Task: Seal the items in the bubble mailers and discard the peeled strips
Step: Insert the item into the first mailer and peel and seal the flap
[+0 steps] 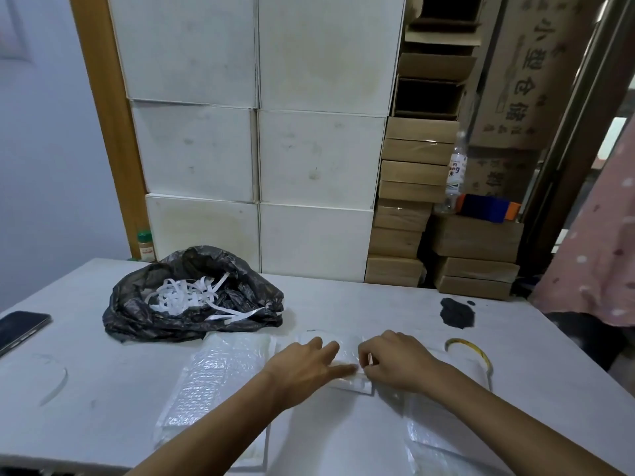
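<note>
Bubble mailers (220, 372), glossy and dimpled, lie flat on our pale table (86, 372). Behind them a crinkled black bag (144, 310) cradles curly white strips (182, 295). Our left hand (302, 364) presses spread fingers down; our right hand (395, 360) pinches a strip end (367, 364).

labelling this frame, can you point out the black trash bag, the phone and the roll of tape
crumpled black plastic trash bag (144, 317): head view, on its front left wall
dark flat smartphone (20, 326): head view, middle of its screen
yellowish clear tape roll (476, 352): head view, on its right rim
</note>
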